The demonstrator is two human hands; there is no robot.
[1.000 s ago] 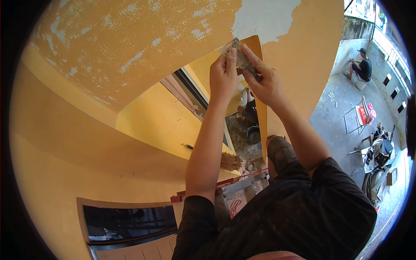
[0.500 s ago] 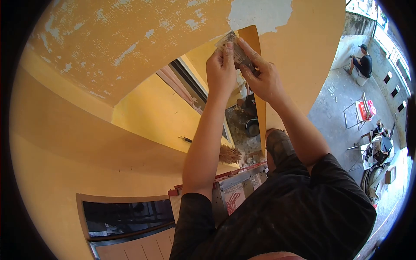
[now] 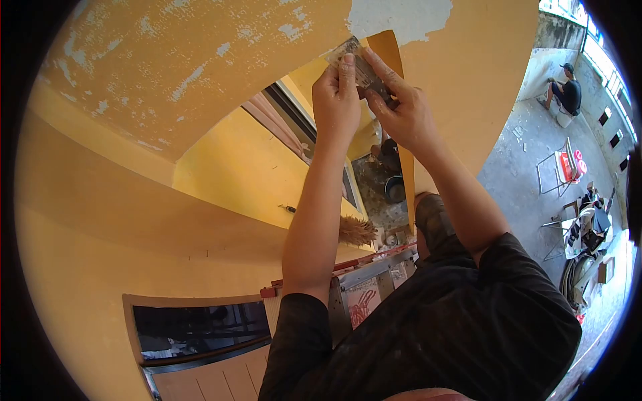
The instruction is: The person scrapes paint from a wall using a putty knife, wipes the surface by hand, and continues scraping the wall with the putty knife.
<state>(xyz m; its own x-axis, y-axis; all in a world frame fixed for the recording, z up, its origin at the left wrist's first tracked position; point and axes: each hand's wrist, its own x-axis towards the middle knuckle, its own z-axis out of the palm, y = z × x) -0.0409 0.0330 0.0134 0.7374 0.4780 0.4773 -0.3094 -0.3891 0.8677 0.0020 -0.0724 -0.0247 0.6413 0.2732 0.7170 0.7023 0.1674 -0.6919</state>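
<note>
Both of my hands are raised to the lower edge of an orange-yellow painted wall [image 3: 468, 87]. Between them is a flat, stained scraper [image 3: 364, 70], its blade end up against the edge of the paint. My left hand [image 3: 336, 100] pinches the blade side, with the thumb lying along it. My right hand [image 3: 404, 113] grips the darker end, its index finger stretched along the tool. Just above the fingertips is a bare pale patch [image 3: 401, 17] with a ragged paint border. Flaked, scuffed paint [image 3: 200, 67] spreads over the surface to the left.
A ladder [image 3: 354, 277] stands below my arms, beside a straw-coloured brush [image 3: 358, 230]. A black bucket [image 3: 394, 190] is on the floor below. At far right a person [image 3: 568, 93] sits by a wall, near a folding chair [image 3: 558, 167] and a cluttered table [image 3: 585, 230].
The view has shifted slightly, and both hands sit a little lower and further left against the wall edge. The scraper stays gripped in both hands.
</note>
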